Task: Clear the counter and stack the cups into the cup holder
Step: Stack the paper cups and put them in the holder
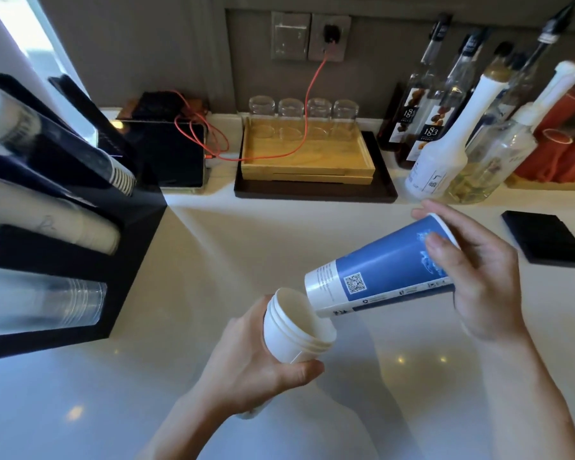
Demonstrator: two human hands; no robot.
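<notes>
Cups: a blue cup [384, 277] lies tilted in the right hand [478, 277], fingers wrapped around its wide end, thumb on the printed side, its narrow white base pointing down-left. That base sits at, and seems just inside, the mouth of a short white stack [294, 330] of nested cups, which the left hand [263, 366] grips from below, thumb across the front. Both are held above the white counter [213, 244]. At far left a black holder [127, 260] keeps sleeves of cups lying in its slots; motion blur leaves their details unclear. Behind are a tablet [180, 154] with an orange cable [309, 94], a wooden tray [307, 157] with upturned glasses [302, 111], syrup bottles [435, 127], and a black pad [545, 239] at right.
</notes>
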